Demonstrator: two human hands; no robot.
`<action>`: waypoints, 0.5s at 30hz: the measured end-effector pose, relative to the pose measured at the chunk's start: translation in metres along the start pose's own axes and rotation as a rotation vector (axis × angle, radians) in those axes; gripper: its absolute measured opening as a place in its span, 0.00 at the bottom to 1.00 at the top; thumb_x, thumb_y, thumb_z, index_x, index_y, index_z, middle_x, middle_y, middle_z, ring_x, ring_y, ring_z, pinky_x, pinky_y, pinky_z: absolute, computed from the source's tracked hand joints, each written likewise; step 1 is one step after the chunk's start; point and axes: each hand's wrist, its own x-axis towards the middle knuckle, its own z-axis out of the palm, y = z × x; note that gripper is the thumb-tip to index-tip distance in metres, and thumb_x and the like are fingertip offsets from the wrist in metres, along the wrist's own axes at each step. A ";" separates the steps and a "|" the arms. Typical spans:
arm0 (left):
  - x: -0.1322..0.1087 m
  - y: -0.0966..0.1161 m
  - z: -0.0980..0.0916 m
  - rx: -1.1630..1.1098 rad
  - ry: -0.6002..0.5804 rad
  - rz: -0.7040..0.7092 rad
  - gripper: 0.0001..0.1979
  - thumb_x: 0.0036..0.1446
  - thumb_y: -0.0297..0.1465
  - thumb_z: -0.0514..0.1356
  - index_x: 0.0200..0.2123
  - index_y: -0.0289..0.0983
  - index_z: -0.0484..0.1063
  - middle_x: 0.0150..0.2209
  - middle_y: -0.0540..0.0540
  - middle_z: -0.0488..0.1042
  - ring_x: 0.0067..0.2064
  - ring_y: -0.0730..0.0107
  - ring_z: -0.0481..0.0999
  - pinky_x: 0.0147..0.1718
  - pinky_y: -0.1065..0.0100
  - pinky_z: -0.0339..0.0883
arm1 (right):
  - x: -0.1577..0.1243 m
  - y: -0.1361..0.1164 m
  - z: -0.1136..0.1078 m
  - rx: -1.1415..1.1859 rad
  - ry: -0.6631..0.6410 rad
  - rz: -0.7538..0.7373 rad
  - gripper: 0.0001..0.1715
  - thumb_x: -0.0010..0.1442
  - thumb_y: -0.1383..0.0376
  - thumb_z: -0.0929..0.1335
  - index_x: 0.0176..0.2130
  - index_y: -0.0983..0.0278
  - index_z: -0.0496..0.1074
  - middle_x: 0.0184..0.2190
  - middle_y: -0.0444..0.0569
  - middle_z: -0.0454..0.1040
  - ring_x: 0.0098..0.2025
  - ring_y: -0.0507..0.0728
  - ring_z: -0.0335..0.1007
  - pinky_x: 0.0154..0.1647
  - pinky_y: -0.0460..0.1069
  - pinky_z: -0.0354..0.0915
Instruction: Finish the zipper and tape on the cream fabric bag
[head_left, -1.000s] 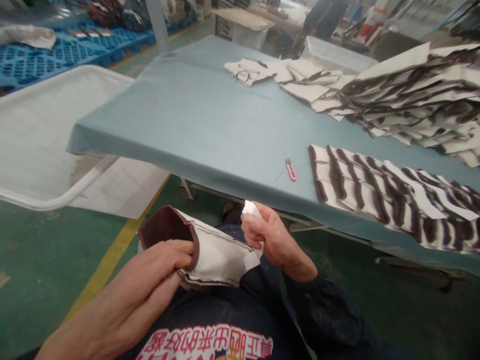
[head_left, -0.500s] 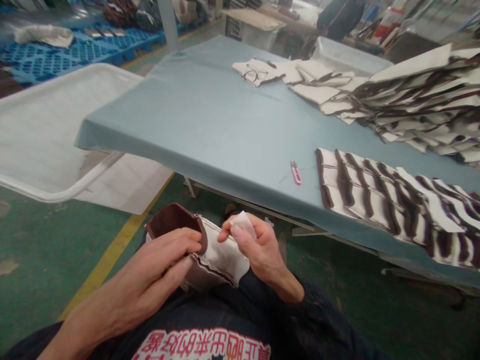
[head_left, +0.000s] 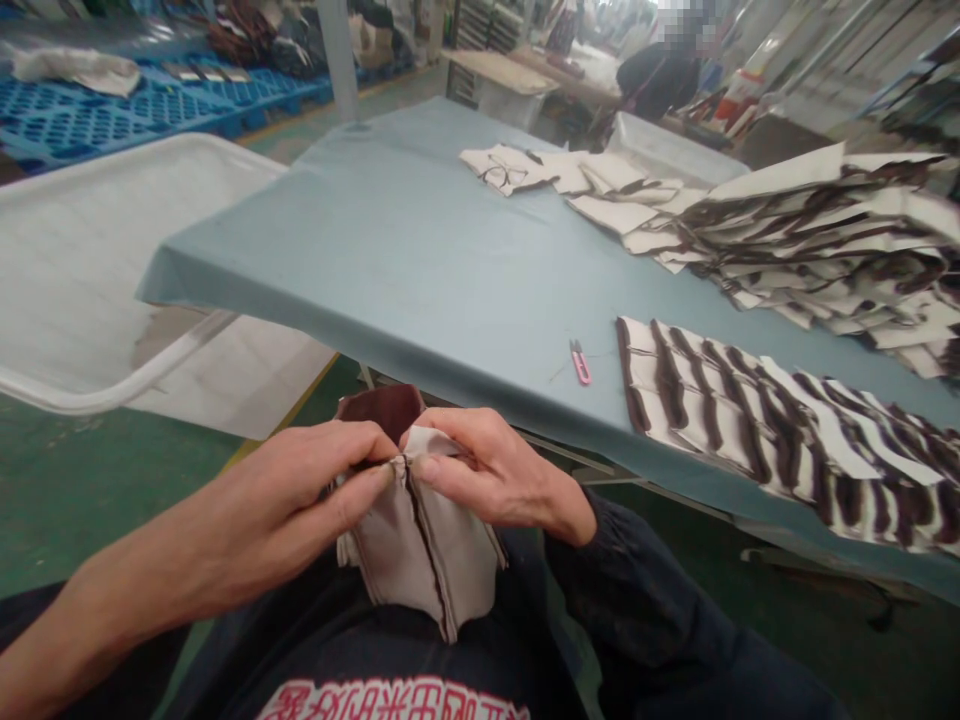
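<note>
I hold a beige fabric piece with a dark brown edge [head_left: 420, 540] over my lap, below the table's near edge. My left hand [head_left: 300, 500] pinches its left side near the brown rim, fingers closed on the cloth. My right hand [head_left: 487, 470] grips the right side, thumb and fingers pressed on the top fold. The two hands meet at a seam running down the middle of the piece.
A table under a blue-grey cloth [head_left: 420, 260] stands in front. On it lie small pink thread snips [head_left: 579, 362], a row of overlapped brown-edged pieces [head_left: 757, 420] and a tall pile of them [head_left: 825, 230]. A white bin [head_left: 82, 270] stands at left. A person sits far back [head_left: 660, 75].
My right hand has come in from the right and closed on the fabric next to my left hand. The piece is now folded upright between both hands.
</note>
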 end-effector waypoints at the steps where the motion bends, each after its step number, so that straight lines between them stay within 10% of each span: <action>1: 0.001 0.002 -0.002 -0.007 0.003 0.010 0.18 0.84 0.38 0.57 0.38 0.43 0.79 0.30 0.56 0.80 0.28 0.69 0.76 0.29 0.69 0.68 | 0.001 -0.004 -0.003 0.057 -0.021 0.030 0.18 0.75 0.53 0.74 0.36 0.58 0.69 0.30 0.38 0.65 0.31 0.53 0.59 0.33 0.49 0.57; 15: -0.018 -0.007 -0.001 0.106 0.068 0.121 0.15 0.85 0.35 0.57 0.49 0.45 0.84 0.39 0.52 0.87 0.35 0.65 0.85 0.36 0.66 0.72 | 0.006 -0.010 0.013 0.275 -0.018 0.150 0.18 0.66 0.58 0.81 0.33 0.60 0.74 0.26 0.37 0.67 0.27 0.50 0.56 0.28 0.46 0.58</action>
